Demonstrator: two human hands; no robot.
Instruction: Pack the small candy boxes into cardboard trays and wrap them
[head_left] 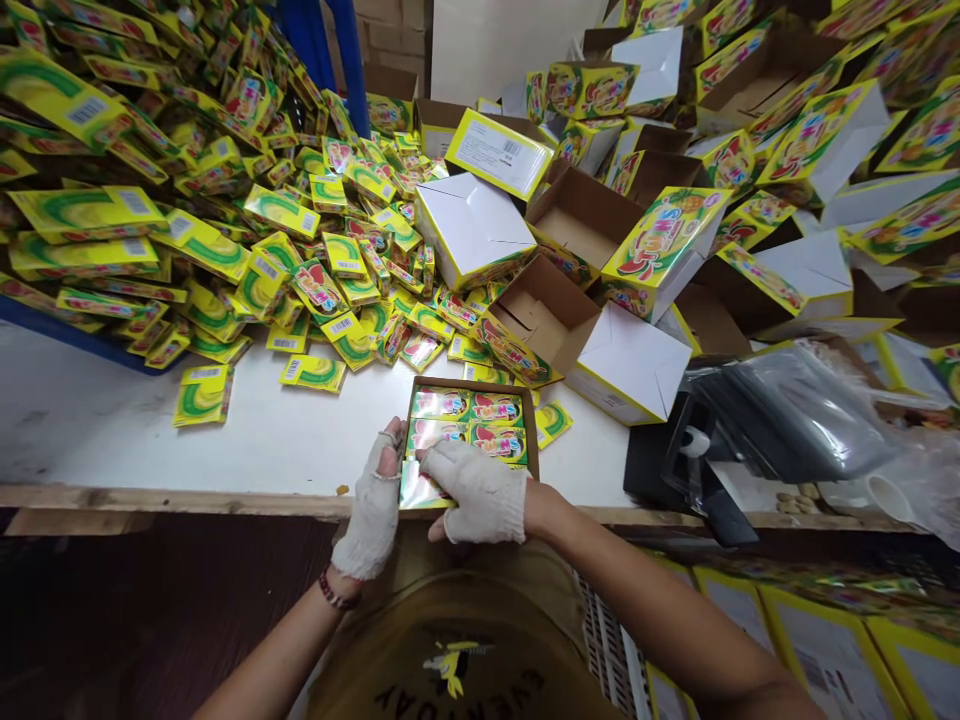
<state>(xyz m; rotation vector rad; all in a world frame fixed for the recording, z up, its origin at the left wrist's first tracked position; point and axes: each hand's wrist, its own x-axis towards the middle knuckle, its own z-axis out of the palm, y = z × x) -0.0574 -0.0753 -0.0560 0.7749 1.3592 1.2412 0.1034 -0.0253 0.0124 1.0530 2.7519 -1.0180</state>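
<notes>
An open display box (533,440) with brown inner walls sits at the table's front edge. Inside it, small shiny candy packs (496,410) printed "TWINS" lie in rows. My left hand (375,515), in a white fingerless glove, is closed against the box's left wall, with the fingertips at its upper left side. My right hand (484,488), gloved the same way, lies over the near part of the box. Its fingers stretch left onto the packs and its thumb is apart near the front wall. The hand hides several packs.
A large heap of loose candy packs (345,250) spills from a blue crate (142,362) at the left. Empty display boxes (551,315) are piled at the right. A black tape dispenser (686,450) and clear plastic bags (802,410) lie at the right front.
</notes>
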